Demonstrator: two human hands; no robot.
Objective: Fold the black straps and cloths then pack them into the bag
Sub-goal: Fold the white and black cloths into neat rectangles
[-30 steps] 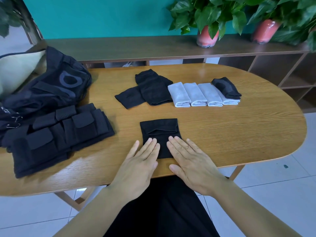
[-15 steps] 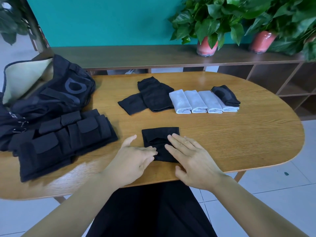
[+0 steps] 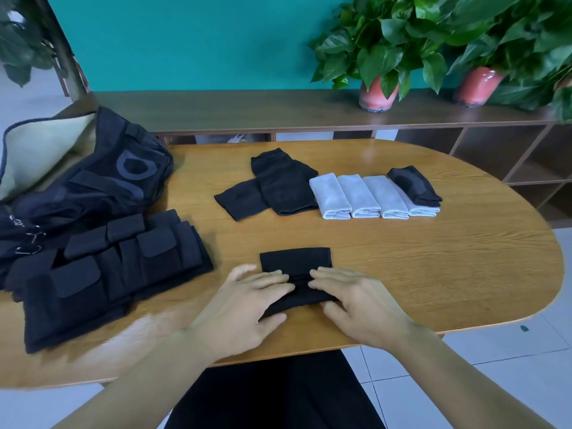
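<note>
A small black cloth [image 3: 295, 261] lies near the table's front edge. My left hand [image 3: 244, 308] and my right hand [image 3: 359, 305] both grip its near edge, thumbs under it and fingers over the top, and the near part is lifted and doubled towards the far part. Two folded black cloths [image 3: 272, 190] lie further back in the middle. A row of folded white cloths [image 3: 359, 196] sits to their right, with a black cloth [image 3: 413, 185] on the rightmost one. The black straps [image 3: 108, 267] lie stacked at the left. The open black bag [image 3: 83, 181] stands behind them.
The oval wooden table [image 3: 448, 267] has bare room at the right. A low wooden shelf [image 3: 247, 109] with two potted plants [image 3: 377, 57] runs behind it, in front of a teal wall. White floor tiles lie to the right.
Both hands lay flat on the cloth's near end a second ago. They have since taken hold of its near edge and rolled it up and away from me.
</note>
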